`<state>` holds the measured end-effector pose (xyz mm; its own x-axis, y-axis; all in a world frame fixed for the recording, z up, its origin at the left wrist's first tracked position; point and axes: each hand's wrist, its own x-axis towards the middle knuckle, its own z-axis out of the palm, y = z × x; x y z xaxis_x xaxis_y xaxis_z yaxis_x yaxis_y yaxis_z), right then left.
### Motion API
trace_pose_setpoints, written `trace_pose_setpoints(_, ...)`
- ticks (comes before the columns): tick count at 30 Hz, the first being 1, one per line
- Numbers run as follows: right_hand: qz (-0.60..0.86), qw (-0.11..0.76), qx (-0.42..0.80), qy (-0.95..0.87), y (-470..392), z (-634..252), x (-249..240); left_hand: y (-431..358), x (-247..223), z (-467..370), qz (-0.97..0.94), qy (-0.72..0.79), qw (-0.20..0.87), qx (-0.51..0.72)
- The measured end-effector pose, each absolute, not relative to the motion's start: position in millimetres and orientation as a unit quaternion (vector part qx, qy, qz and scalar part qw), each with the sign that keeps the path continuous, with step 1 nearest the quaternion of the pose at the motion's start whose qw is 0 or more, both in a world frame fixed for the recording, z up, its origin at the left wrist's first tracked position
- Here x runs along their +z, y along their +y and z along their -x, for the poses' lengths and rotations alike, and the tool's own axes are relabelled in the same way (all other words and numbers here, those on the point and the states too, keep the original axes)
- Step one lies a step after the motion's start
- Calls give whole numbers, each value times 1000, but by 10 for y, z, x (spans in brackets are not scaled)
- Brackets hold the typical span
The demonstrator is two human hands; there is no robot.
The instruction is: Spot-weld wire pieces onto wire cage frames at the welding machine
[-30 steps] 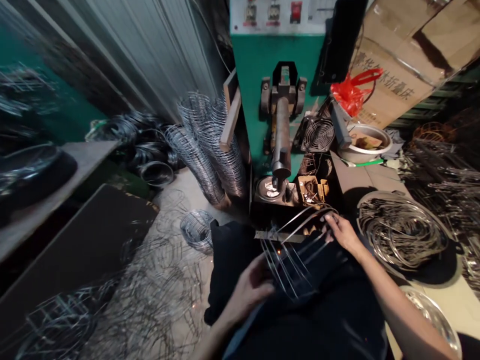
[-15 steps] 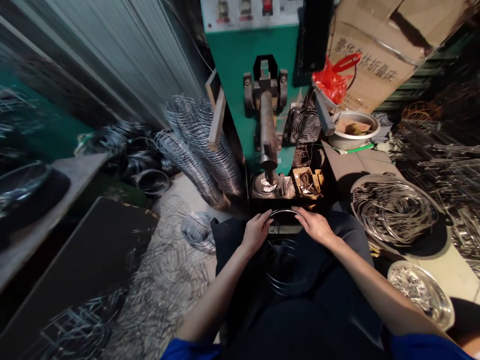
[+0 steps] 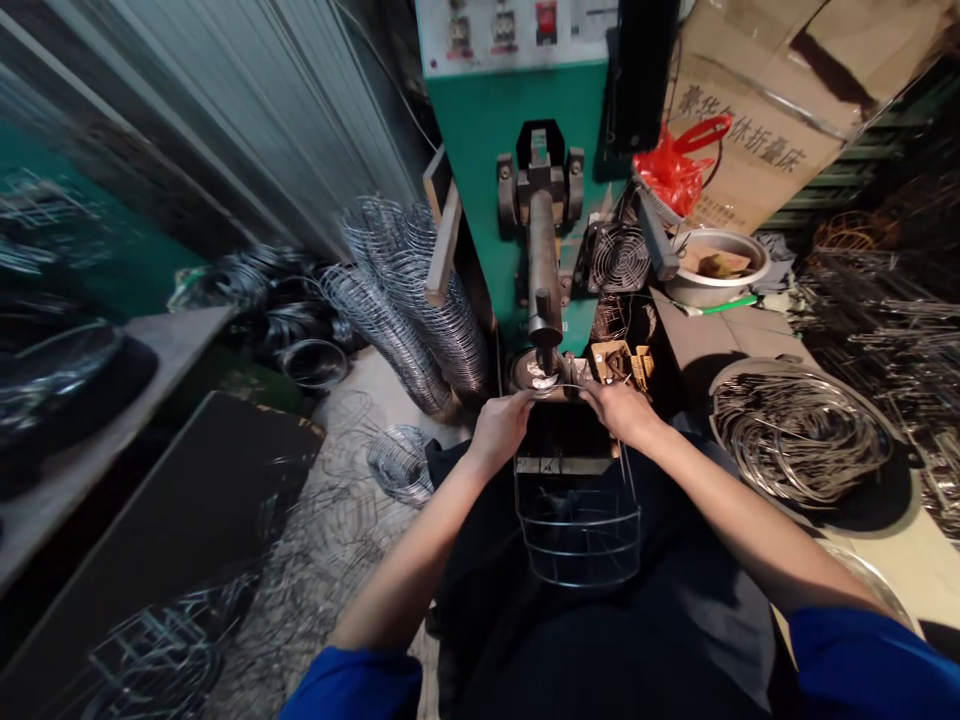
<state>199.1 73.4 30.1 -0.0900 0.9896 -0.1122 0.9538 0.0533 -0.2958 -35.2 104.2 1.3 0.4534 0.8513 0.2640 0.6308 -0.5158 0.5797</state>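
Up and to the right of your right fingers (image 3: 594, 395), the cardboard box (image 3: 765, 100) carries dark Chinese print (image 3: 739, 128) — 豪华, then a character hard to make out, then 休折叠床. Smaller print (image 3: 720, 212) below it is too blurred to read. Ahead of your fingers, high on the green machine (image 3: 480, 160), the control panel (image 3: 517, 50) shows small red labels (image 3: 504, 48) under its switches — you can't read those here.

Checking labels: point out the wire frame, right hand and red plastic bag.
Wire frame (image 3: 577, 523): head view, on a curved crosswise wire.
Right hand (image 3: 624, 411): head view, back of the hand.
Red plastic bag (image 3: 670, 178): head view, on its body.
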Motion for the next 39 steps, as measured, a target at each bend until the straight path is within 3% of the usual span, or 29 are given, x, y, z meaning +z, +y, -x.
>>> trace_pose_setpoints(15,606,161,308,-715,899,-1955,537,1046,276,450,-813,479,185,274)
trace_pose_setpoints(39,600,174,325,-710,985,-1959,552,1077,336,421,-809,499,181,252)
